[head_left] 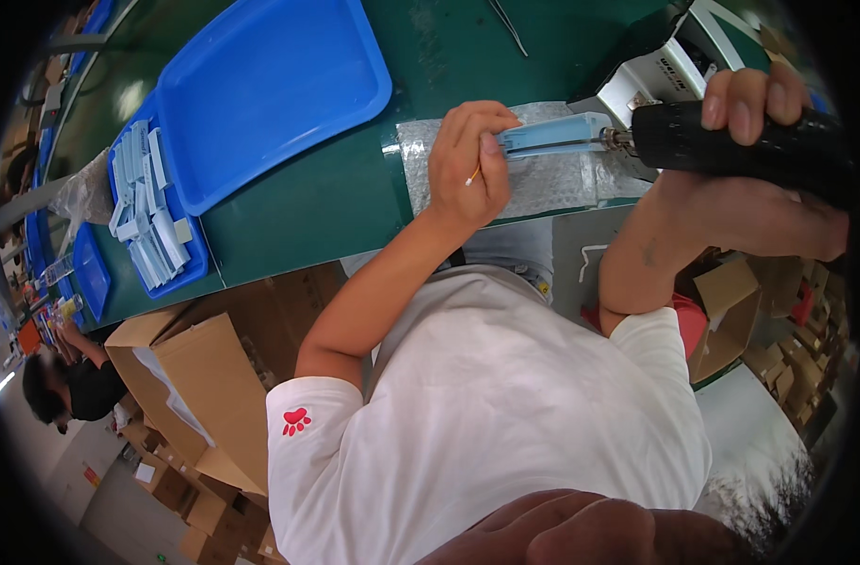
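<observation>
The left hand point(468, 165) is clamped on a long light-blue plastic part point(554, 134), pinning it to a sheet of bubble wrap point(552, 184) near the bench's point(345, 202) front edge. The right hand point(764, 141) is wrapped tight around a black electric screwdriver point(731, 141), its bit meeting the part's right end. This looks like the fastening step: a screw being driven into that end. Next calls for a steady, straight tool and a firm hold. More pale parts point(147, 207) fill a blue tray point(199, 268) toward the bench's left end.
</observation>
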A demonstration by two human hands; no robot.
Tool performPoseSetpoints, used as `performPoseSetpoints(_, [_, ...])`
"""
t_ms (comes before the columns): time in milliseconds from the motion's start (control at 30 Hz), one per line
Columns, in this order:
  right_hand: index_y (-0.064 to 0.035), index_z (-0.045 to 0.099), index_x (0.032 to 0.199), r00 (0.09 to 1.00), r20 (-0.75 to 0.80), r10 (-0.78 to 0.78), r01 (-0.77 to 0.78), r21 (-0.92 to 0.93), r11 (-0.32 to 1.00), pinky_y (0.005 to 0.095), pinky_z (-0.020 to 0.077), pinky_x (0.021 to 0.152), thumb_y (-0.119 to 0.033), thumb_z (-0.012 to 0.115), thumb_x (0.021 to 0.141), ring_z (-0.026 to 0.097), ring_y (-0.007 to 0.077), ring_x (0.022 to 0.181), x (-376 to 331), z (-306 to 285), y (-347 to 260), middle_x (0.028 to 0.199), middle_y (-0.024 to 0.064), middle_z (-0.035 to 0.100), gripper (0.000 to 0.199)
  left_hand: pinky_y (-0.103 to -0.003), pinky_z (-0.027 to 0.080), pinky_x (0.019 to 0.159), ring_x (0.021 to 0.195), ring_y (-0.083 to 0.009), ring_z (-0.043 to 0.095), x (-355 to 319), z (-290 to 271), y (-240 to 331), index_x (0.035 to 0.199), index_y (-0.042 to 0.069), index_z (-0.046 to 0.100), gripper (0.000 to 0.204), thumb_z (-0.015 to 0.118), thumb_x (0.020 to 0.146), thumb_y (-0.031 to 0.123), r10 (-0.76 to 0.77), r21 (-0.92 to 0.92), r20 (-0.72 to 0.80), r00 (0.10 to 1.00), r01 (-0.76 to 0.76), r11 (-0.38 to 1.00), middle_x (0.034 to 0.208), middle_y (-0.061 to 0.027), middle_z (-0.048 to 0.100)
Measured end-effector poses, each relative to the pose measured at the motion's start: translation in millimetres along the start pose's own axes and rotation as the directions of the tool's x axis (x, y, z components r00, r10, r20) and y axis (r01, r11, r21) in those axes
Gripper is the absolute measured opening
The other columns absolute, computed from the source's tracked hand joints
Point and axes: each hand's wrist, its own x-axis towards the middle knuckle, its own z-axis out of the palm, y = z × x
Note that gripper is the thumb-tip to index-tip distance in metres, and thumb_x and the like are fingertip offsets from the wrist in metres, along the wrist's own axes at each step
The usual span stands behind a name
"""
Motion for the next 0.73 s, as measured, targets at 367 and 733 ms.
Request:
performPoseSetpoints(367, [-0.0006, 0.053, 0.117, 0.967, 0.255, 0.019, -0.112, 0.356, 0.928, 0.0333, 0.0468, 0.067, -0.066, 0.061, 0.085, 0.057, 0.019, 0.078, 24, -11, -59, 0.098, 0.0109, 0.052, 0.073, -0.042, 0.047, 0.083, 0.09, -0.0337, 0.061, -2, 4, -3, 0.097, -0.003, 0.062, 0.027, 0.038, 0.102, 0.008, -0.091, -0.036, -0.027, 0.995, 0.09, 0.995, 0.101, -0.0197, 0.065])
performPoseSetpoints(733, [-0.0066, 0.052, 0.109, 0.893, 0.079, -0.443, 0.386, -0.642, 0.662, 0.0274, 0.0495, 0.049, -0.049, 0.048, 0.105, 0.058, 0.0165, 0.053, 41, 29, -38, 0.076, 0.0092, 0.061, 0.042, -0.037, 0.046, 0.092, 0.103, -0.0282, 0.06, -5, 2, -5, 0.107, -0.004, 0.061, 0.031, 0.036, 0.105, 0.013, -0.076, 0.0, 0.065, 0.995, 0.076, 0.997, 0.114, -0.0184, 0.062])
